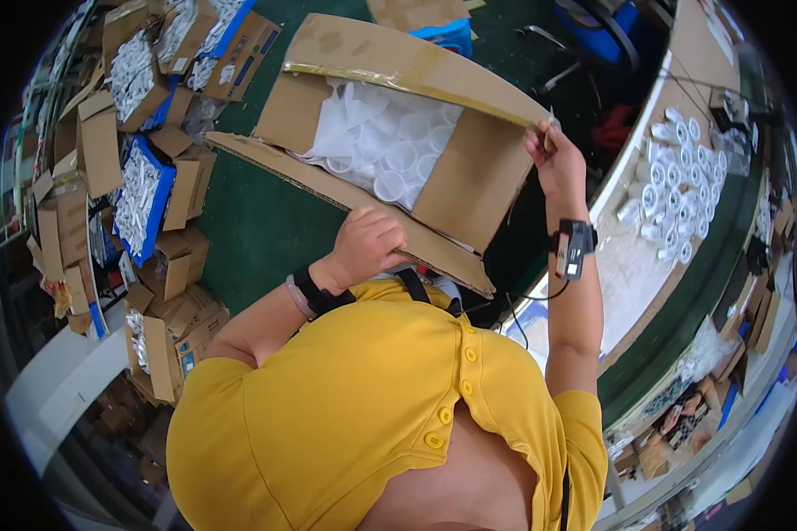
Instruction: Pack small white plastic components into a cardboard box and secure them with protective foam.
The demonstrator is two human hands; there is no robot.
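Head view, box: a large cardboard box (469,177) is sitting tilted in front of the person, flaps already open, still full of white plastic cups (390,146) in a clear liner.
Head view, progress: opening looks done; no cup is being lifted out yet.
Left hand (367,243): fingers are curling closed over the near flap edge, pressing it down.
Right hand (558,164): fingers are pinching the far right flap corner, holding it up.
Bench (629,265): more white cups are lying at the right, well apart from both hands.
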